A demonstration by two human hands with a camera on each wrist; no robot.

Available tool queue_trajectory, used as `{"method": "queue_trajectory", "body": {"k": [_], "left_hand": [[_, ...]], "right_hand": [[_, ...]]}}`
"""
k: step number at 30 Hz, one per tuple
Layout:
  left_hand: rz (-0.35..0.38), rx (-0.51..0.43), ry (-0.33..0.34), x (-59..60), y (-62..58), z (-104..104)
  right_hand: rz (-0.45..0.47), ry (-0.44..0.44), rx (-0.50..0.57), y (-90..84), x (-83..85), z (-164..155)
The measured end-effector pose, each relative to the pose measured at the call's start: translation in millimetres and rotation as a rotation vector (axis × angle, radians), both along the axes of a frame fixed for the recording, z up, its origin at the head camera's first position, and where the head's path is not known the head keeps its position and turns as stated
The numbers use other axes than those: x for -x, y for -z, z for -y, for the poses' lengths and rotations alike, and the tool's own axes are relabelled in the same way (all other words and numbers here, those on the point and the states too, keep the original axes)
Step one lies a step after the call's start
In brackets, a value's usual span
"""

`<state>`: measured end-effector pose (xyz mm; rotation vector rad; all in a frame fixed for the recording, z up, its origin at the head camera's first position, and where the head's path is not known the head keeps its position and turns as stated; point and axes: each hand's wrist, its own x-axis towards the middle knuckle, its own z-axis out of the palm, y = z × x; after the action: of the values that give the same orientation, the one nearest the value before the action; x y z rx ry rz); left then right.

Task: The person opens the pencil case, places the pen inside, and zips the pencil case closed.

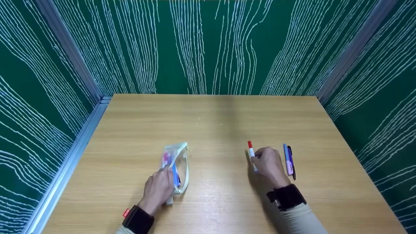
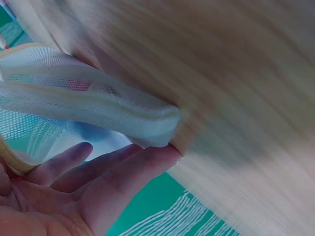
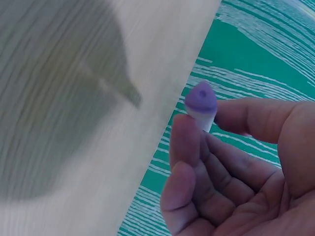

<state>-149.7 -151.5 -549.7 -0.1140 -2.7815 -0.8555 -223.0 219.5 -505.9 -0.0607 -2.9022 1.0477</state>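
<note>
My left hand [image 1: 158, 187] holds a pale mesh pencil pouch [image 1: 175, 148] by its near side, left of the table's middle. The pouch's zip mouth gapes toward the right, and pink and blue pens show through the mesh. In the left wrist view, straight fingers lie along the underside of the pouch [image 2: 123, 115]. Farther right, my right hand [image 1: 269, 164] pinches a white marker [image 1: 251, 152] with a red cap, held upright-leaning over the wood. Its purple end [image 3: 201, 98] sticks out between thumb and fingers in the right wrist view.
Right of my right hand, a blue and pink pen [image 1: 288, 162] lies beside a dark purple pen [image 1: 292, 164] on the wooden table [image 1: 214, 195]. Small white specks dot the table farther back. Green panels with white lines [image 1: 182, 48] enclose the back and both sides.
</note>
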Motion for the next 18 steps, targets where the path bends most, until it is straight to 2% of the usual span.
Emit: {"method": "queue_trajectory", "body": {"k": [6, 18], "left_hand": [[-0.012, 0.006, -0.003, 0.2, 0.6, 0.0], [0.026, -0.013, 0.009, -1.4, -2.0, 0.4]], "right_hand": [[0.013, -0.023, 0.077, 0.0, -1.5, 18.5], [0.035, -0.038, 0.237, -6.5, -6.5, 58.6]]}}
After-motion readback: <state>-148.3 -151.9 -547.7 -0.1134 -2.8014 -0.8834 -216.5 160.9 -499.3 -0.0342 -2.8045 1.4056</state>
